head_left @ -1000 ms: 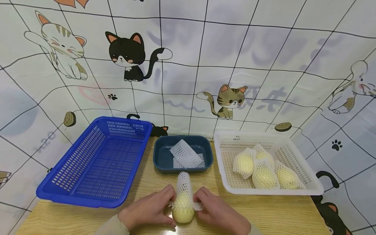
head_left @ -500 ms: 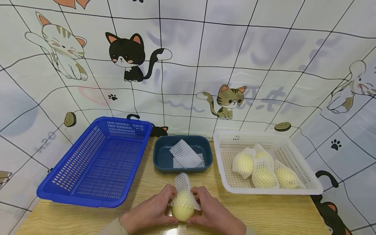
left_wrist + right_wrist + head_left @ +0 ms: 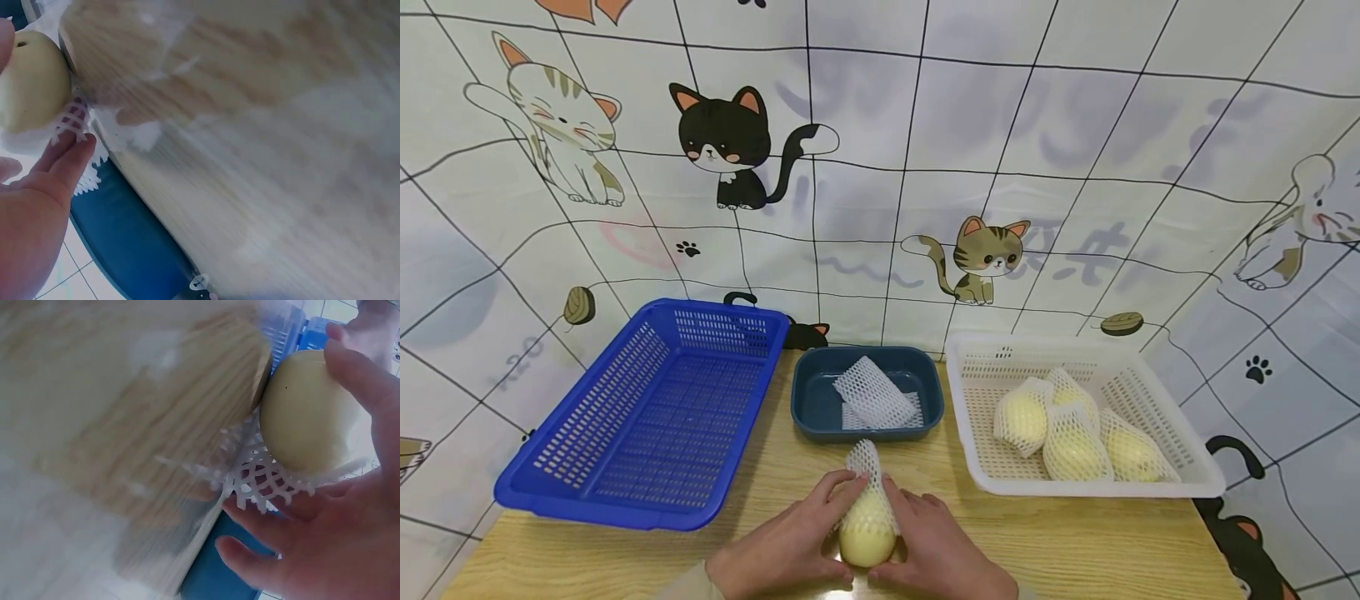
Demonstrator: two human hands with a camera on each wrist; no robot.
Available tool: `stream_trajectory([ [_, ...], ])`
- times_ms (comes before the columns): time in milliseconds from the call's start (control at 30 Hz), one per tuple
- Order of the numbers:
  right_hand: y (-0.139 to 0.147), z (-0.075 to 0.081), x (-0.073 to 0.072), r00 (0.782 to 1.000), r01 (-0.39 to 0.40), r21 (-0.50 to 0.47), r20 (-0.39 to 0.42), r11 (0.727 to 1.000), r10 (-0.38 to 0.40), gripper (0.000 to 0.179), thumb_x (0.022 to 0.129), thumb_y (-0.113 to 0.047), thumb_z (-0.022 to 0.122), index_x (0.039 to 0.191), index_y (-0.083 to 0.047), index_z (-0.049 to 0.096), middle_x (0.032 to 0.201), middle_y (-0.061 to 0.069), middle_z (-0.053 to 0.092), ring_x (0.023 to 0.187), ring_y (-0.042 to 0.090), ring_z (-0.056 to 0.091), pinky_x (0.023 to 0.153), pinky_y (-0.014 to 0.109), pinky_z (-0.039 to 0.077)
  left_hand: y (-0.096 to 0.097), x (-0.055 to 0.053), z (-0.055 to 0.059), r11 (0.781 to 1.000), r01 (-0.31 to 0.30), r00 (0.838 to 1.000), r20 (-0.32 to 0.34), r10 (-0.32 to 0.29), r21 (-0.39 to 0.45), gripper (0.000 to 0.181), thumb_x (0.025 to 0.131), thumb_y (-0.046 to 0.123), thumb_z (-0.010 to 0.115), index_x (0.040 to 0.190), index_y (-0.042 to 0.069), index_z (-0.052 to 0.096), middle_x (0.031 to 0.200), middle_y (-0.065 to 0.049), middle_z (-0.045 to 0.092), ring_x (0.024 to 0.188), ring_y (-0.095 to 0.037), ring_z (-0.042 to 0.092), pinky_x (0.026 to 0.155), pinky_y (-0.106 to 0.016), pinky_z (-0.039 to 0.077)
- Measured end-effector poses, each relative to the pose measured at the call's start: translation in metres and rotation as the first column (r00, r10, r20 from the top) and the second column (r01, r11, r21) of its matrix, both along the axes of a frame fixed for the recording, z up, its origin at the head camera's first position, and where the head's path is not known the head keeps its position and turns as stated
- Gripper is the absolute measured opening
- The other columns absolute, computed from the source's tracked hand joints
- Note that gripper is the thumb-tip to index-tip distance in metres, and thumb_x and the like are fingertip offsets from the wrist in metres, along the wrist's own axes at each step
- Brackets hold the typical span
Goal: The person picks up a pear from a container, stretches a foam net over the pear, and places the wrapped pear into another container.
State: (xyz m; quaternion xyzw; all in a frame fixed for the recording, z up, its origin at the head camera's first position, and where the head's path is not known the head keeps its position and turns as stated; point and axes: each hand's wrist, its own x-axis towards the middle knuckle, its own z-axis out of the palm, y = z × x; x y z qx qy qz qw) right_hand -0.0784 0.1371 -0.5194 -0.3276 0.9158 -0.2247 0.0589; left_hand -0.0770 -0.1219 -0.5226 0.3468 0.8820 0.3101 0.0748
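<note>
A pale yellow pear [image 3: 868, 547] sits on the table between the two hands, its far part inside a white foam net [image 3: 867, 462] whose loose end points away from the body. The left hand [image 3: 801, 533] holds the pear from the left, fingers over the net and thumb low at the near end. From the other side the right hand [image 3: 936, 537] grips it the same way. In the left wrist view, a small dark pit marks the bare end of the pear [image 3: 37, 81]. The right wrist view shows the net's open edge [image 3: 269, 481] around the fruit, by the fingers.
Behind the hands stands a dark blue tray [image 3: 805, 427] holding flat foam nets [image 3: 876, 392]. A blue basket [image 3: 617, 512] is at the left. On the right, a white basket [image 3: 992, 485] holds several netted pears [image 3: 1075, 446]. A cat-print sheet [image 3: 865, 192] hangs behind.
The fingers of both hands have moved from pinching the net's edges at the sides to lying over the net and around the pear. Both thumbs have come in to the near end.
</note>
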Motion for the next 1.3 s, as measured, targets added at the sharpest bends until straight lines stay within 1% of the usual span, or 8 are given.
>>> stream_trajectory([
  [200,0.003,0.001,0.002,0.997,-0.027,-0.092,0.075,0.995,0.034,0.099,0.093,-0.048,0.076,0.166,-0.013,0.019,0.141,0.007,0.059,0.11,0.007,0.06,0.088,0.031,0.056,0.003,0.001,-0.001,1.0,-0.003,1.0,-0.022,0.004,0.004,0.098,0.092,0.04,0.08,0.167,0.032,0.018,0.165,-0.012,0.024,0.12,-0.019,0.059,0.094,-0.036,0.056],
  [367,0.004,0.005,0.005,1.0,-0.017,-0.123,0.016,0.992,0.02,0.085,0.099,-0.046,0.068,0.165,-0.015,0.024,0.156,0.011,0.048,0.132,0.022,0.056,0.101,0.042,0.054,0.006,0.003,0.0,1.0,-0.027,0.996,-0.08,0.028,0.011,0.088,0.097,0.036,0.074,0.166,0.037,0.02,0.168,-0.014,0.022,0.112,-0.017,0.063,0.086,-0.035,0.059],
  [467,0.004,0.009,0.007,0.999,0.011,-0.137,-0.036,0.99,-0.017,0.078,0.101,-0.046,0.064,0.164,-0.014,0.029,0.158,0.01,0.047,0.135,0.027,0.055,0.102,0.046,0.053,0.008,0.005,0.002,0.998,-0.044,0.99,-0.129,0.049,0.038,0.079,0.1,0.036,0.07,0.165,0.036,0.024,0.169,-0.011,0.023,0.114,-0.02,0.065,0.084,-0.037,0.059],
  [633,0.001,0.012,0.011,0.985,0.085,-0.179,-0.136,0.98,-0.111,0.071,0.101,-0.046,0.064,0.159,-0.013,0.04,0.15,0.008,0.056,0.125,0.025,0.063,0.095,0.043,0.057,0.011,0.008,0.001,0.991,-0.06,0.976,-0.199,0.084,0.123,0.064,0.103,0.032,0.065,0.161,0.031,0.037,0.168,-0.012,0.027,0.124,-0.028,0.062,0.089,-0.042,0.059],
  [867,-0.003,0.01,0.014,0.943,0.139,-0.212,-0.27,0.967,-0.195,0.063,0.098,-0.041,0.07,0.153,-0.015,0.052,0.134,0.007,0.069,0.112,0.021,0.07,0.085,0.04,0.06,0.018,0.012,-0.005,0.977,-0.079,0.944,-0.3,0.137,0.198,0.056,0.102,0.02,0.068,0.154,0.027,0.049,0.163,-0.016,0.036,0.116,-0.029,0.068,0.087,-0.043,0.06],
  [1133,-0.007,0.009,0.014,0.946,0.186,-0.218,-0.225,0.958,-0.234,0.064,0.092,-0.029,0.079,0.151,-0.019,0.055,0.131,0.009,0.067,0.103,0.023,0.071,0.081,0.042,0.061,0.024,0.015,-0.007,0.965,-0.114,0.94,-0.289,0.182,0.238,0.059,0.097,0.008,0.071,0.15,0.025,0.053,0.161,-0.018,0.039,0.107,-0.025,0.07,0.083,-0.041,0.061],
  [1233,-0.008,0.01,0.014,0.952,0.197,-0.207,-0.193,0.958,-0.237,0.06,0.092,-0.029,0.079,0.148,-0.021,0.058,0.134,0.009,0.064,0.093,0.016,0.071,0.077,0.04,0.061,0.024,0.015,-0.009,0.963,-0.125,0.937,-0.291,0.193,0.238,0.058,0.094,0.006,0.073,0.146,0.024,0.056,0.16,-0.02,0.041,0.104,-0.022,0.07,0.081,-0.038,0.06],
  [1300,-0.008,0.01,0.013,0.955,0.188,-0.211,-0.188,0.959,-0.228,0.057,0.091,-0.025,0.081,0.145,-0.021,0.061,0.135,0.009,0.063,0.081,0.008,0.068,0.071,0.036,0.059,0.024,0.015,-0.009,0.96,-0.123,0.938,-0.288,0.195,0.251,0.055,0.093,0.003,0.073,0.142,0.022,0.058,0.157,-0.021,0.043,0.091,-0.014,0.069,0.075,-0.032,0.059],
])
